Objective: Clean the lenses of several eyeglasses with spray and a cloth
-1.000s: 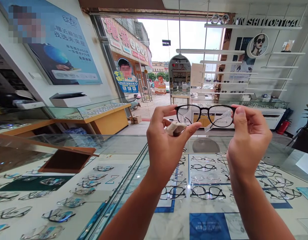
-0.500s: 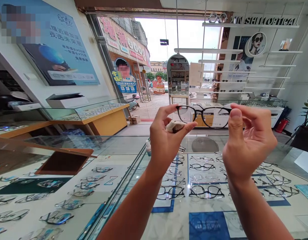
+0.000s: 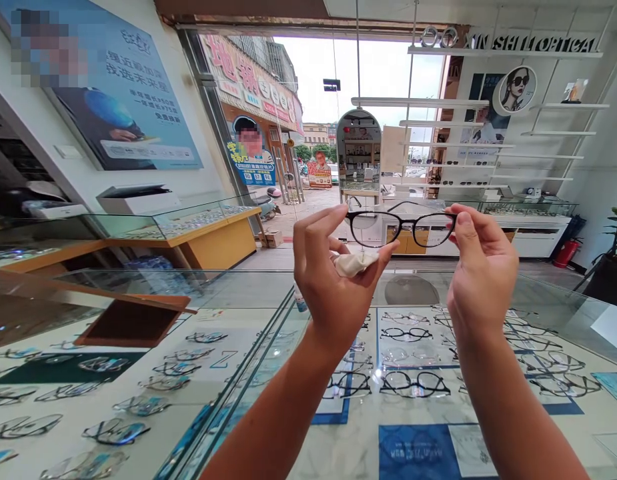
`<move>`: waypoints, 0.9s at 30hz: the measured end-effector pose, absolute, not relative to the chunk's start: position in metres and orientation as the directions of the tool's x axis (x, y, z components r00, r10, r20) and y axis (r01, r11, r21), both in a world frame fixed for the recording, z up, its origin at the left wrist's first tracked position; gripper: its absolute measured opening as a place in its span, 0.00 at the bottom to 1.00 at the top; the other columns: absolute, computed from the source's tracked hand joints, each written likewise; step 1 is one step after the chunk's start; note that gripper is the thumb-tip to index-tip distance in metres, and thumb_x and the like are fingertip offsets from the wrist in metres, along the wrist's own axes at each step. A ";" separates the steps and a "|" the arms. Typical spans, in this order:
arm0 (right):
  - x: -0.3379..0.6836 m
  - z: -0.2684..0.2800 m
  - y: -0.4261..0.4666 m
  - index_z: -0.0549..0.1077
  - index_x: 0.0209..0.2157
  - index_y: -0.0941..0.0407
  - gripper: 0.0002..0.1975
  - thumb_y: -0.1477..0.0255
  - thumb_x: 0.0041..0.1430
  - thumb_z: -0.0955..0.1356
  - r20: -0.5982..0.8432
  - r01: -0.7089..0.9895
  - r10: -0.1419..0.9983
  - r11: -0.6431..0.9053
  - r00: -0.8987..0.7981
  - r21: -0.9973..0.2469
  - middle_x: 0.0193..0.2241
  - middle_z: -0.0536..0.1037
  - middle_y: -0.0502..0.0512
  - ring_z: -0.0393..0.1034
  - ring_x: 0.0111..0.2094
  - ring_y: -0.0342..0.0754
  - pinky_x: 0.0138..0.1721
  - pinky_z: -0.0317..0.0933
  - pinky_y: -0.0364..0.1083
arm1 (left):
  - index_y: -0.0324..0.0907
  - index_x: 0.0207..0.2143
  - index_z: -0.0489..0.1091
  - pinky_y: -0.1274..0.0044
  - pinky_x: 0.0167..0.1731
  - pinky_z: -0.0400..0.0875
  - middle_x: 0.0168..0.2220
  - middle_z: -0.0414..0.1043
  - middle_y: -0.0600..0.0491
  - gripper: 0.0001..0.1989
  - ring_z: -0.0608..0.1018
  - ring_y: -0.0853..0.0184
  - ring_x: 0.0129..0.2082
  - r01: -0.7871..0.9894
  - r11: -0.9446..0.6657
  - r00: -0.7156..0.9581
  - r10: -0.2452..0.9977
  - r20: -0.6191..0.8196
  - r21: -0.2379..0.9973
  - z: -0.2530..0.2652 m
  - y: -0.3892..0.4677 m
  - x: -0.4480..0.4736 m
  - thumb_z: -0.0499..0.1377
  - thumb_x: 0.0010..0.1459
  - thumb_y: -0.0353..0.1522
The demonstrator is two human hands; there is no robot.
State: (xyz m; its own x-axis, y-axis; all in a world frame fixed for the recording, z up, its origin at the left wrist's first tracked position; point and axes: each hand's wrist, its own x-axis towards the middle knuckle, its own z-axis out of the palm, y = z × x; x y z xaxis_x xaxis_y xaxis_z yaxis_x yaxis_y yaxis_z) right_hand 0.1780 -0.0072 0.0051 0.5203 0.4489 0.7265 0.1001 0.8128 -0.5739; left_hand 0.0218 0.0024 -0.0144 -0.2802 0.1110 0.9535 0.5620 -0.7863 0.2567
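A pair of black-framed eyeglasses [image 3: 407, 222] is held up above the glass counter, its lenses facing me and its temples reaching away. My left hand [image 3: 328, 273] pinches the frame's left end with the fingertips. A crumpled white cloth [image 3: 355, 263] is tucked between that hand's thumb and fingers. On the other side, my right hand [image 3: 481, 267] grips the right end of the frame between thumb and fingers. Its remaining fingers are curled and partly hidden.
Beneath the hands, a glass display counter [image 3: 278, 353] holds several rows of eyeglasses [image 3: 415, 385]. A small bottle [image 3: 300, 298] stands beside my left wrist. A brown tray [image 3: 133, 321] is on the left. Further back are an arched mirror [image 3: 359, 153] and a fire extinguisher [image 3: 566, 254].
The eyeglasses have shifted slightly left and turned, so their temples show more behind the lenses. My right hand has moved left with them. More of the white cloth shows in my left hand.
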 end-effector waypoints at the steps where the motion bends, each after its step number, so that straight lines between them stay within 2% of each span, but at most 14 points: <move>1: 0.179 0.005 -0.006 0.83 0.41 0.50 0.07 0.65 0.67 0.72 0.720 0.085 0.461 0.810 0.518 -0.580 0.43 0.84 0.50 0.78 0.45 0.46 0.50 0.72 0.50 | 0.46 0.55 0.69 0.73 0.34 0.75 0.54 0.74 0.46 0.30 0.78 0.63 0.41 0.558 -0.789 -0.277 0.115 0.954 0.257 -0.014 0.003 0.021 0.75 0.54 0.42; 8: 0.179 0.005 -0.013 0.83 0.43 0.50 0.07 0.65 0.67 0.72 0.744 0.065 0.462 0.828 0.482 -0.557 0.43 0.84 0.51 0.79 0.47 0.48 0.52 0.73 0.52 | 0.47 0.57 0.69 0.73 0.34 0.75 0.56 0.75 0.46 0.30 0.73 0.69 0.32 0.523 -0.797 -0.293 0.167 0.941 0.304 -0.016 0.005 0.021 0.74 0.56 0.42; 21: 0.180 0.006 -0.015 0.82 0.44 0.51 0.08 0.65 0.66 0.73 0.734 0.026 0.489 0.824 0.471 -0.566 0.42 0.84 0.52 0.79 0.46 0.47 0.52 0.74 0.51 | 0.48 0.59 0.70 0.76 0.32 0.74 0.53 0.77 0.50 0.31 0.75 0.70 0.32 0.526 -0.777 -0.275 0.229 0.934 0.346 -0.016 0.005 0.020 0.75 0.56 0.40; 24: 0.179 0.006 -0.016 0.82 0.44 0.50 0.08 0.64 0.65 0.73 0.713 -0.010 0.524 0.809 0.466 -0.588 0.43 0.83 0.52 0.78 0.47 0.47 0.52 0.73 0.50 | 0.48 0.59 0.71 0.75 0.32 0.74 0.56 0.76 0.48 0.30 0.75 0.70 0.32 0.495 -0.773 -0.297 0.278 0.914 0.396 -0.015 0.004 0.021 0.74 0.56 0.38; 27: 0.179 0.007 -0.015 0.82 0.44 0.50 0.09 0.63 0.64 0.73 0.679 -0.065 0.576 0.782 0.456 -0.619 0.45 0.83 0.51 0.78 0.45 0.46 0.51 0.72 0.49 | 0.48 0.58 0.72 0.75 0.32 0.74 0.57 0.77 0.47 0.30 0.74 0.71 0.31 0.491 -0.776 -0.308 0.269 0.913 0.395 -0.014 0.004 0.021 0.75 0.55 0.39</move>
